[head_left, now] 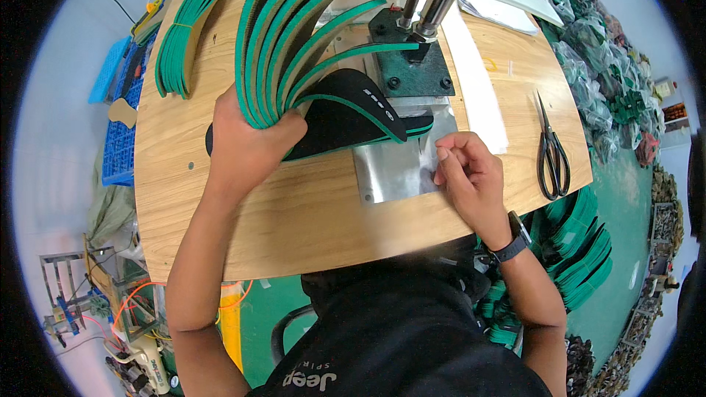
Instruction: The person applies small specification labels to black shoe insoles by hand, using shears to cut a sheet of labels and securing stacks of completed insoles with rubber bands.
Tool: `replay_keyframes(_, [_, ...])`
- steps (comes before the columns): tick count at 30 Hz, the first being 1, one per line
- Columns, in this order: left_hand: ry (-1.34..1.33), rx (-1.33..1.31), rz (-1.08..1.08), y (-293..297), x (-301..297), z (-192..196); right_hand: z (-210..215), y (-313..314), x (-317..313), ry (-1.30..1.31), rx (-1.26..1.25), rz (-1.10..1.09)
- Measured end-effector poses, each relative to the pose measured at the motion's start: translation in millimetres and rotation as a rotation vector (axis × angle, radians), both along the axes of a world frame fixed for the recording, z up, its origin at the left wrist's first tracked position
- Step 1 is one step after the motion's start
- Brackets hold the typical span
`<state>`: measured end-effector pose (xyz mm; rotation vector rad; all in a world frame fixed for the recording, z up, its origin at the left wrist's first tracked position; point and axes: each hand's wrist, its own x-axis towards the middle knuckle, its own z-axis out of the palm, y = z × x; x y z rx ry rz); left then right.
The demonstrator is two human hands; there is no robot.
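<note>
My left hand (pixel 254 143) is closed round one end of a fanned stack of green-edged shoe insoles (pixel 290 44), their brown undersides showing between the layers. The upper ends curve up and away toward a press (pixel 408 62) with a dark square block and metal rods. Below the fan lie more insoles with black tops (pixel 338 114), small white printing on one. They reach over a shiny metal plate (pixel 397 173) under the block. Beside that plate's right edge is my right hand (pixel 471 176), fingers curled and thumb pinched to them; anything between the fingertips is too small to make out.
A banded bundle of green insoles (pixel 184 40) lies at the table's far left, by blue plastic crates (pixel 121 132). Black-handled scissors (pixel 551 154) rest at the right. White paper strips (pixel 471 73) lie behind the press. Green piles (pixel 573 250) and bags (pixel 588 51) stand on the floor.
</note>
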<state>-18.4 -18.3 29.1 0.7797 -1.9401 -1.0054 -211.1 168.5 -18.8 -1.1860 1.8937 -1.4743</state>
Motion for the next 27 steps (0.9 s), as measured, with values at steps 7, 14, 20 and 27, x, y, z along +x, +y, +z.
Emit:
replay_keyframes(7, [-0.05, 0.076, 0.048, 1, 1, 4, 9, -3, 4, 0.51, 0.069, 0.081])
replay_keyframes(14, [-0.025, 0.028, 0.052, -1, 1, 0, 9, 20, 7, 0.444, 0.04, 0.071])
replay_keyframes(20, [-0.062, 0.08, 0.096, -1, 1, 0, 12, 30, 8, 0.271, 0.06, 0.031])
replay_keyframes(27, [-0.121, -0.102, 0.068, -2, -1, -1, 18, 32, 4, 0.158, 0.098, 0.079])
